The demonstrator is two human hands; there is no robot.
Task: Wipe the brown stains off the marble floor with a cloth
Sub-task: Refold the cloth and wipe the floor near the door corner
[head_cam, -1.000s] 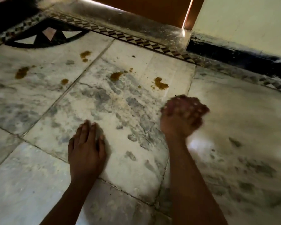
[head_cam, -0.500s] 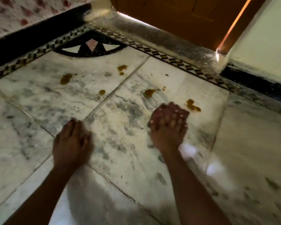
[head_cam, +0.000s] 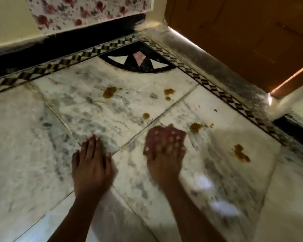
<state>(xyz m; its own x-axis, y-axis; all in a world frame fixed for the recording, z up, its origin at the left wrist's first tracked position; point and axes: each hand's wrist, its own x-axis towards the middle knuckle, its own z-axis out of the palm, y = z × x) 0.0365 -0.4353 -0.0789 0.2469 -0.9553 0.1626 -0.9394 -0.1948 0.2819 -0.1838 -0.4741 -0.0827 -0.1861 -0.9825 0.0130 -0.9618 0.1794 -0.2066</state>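
Left hand [head_cam: 92, 165]: flat on the marble floor [head_cam: 24, 145], fingers extended toward the corner, holding nothing; judged a brace for body weight. Right hand [head_cam: 164, 151]: blurred, fingers pointing away; whether spread flat or curled on something, cannot tell. Cloth: not discernible, so long axis and heading not determinable; possibly beneath right palm. Ahead of right hand: nearest brown stain [head_cam: 195, 127]; to its right, an elongated stain [head_cam: 240, 154] running diagonally. Farther: small spot [head_cam: 146, 115], large stain [head_cam: 109, 92], paired spots [head_cam: 169, 93]. Beyond: checkered border [head_cam: 65, 62], door [head_cam: 252, 32]. All stains unwiped.

brown stains [head_cam: 109, 92], scattered wet blotches, marble floor [head_cam: 33, 140]
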